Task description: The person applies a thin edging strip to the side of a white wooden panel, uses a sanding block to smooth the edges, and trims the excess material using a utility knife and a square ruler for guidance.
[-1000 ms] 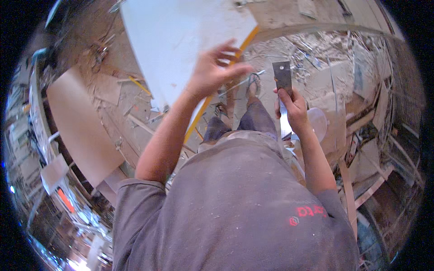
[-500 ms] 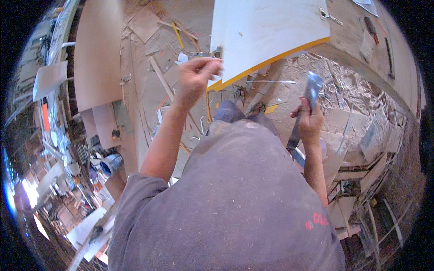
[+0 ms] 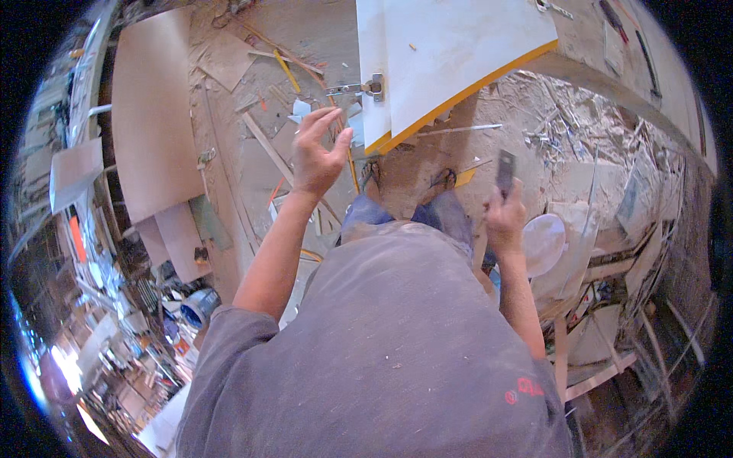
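The right hand (image 3: 505, 217) hides part of its dark flat tool (image 3: 505, 169).

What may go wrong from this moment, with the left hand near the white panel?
The left hand might scrape on the metal hinge that sticks out from the white panel. The barely covered feet could be hurt by wood scraps on the floor. The flat dark tool in the right hand may scratch the panel if swung close.
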Available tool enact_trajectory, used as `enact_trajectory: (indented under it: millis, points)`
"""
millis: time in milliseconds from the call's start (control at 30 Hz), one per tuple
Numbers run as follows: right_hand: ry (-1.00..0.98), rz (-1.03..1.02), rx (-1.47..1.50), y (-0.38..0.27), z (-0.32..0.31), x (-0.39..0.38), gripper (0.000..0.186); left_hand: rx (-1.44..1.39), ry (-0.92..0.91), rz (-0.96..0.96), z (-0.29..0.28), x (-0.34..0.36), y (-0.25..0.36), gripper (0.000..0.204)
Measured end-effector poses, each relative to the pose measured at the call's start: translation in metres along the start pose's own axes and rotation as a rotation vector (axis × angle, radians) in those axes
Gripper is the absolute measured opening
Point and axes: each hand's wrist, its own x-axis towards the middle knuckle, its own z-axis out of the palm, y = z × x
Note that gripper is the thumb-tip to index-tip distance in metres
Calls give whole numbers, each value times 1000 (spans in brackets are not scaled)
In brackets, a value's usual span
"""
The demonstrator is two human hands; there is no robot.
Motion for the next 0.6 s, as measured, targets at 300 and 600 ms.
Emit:
enact_trajectory:
  millis: [300, 600]
  points:
    - [-9, -79, -77, -122, 128, -24, 26, -55, -556, 429, 31, 80, -31, 74]
    - [58, -167, -93, -132, 157, -22, 22, 166, -734, 630, 54, 111, -53, 69]
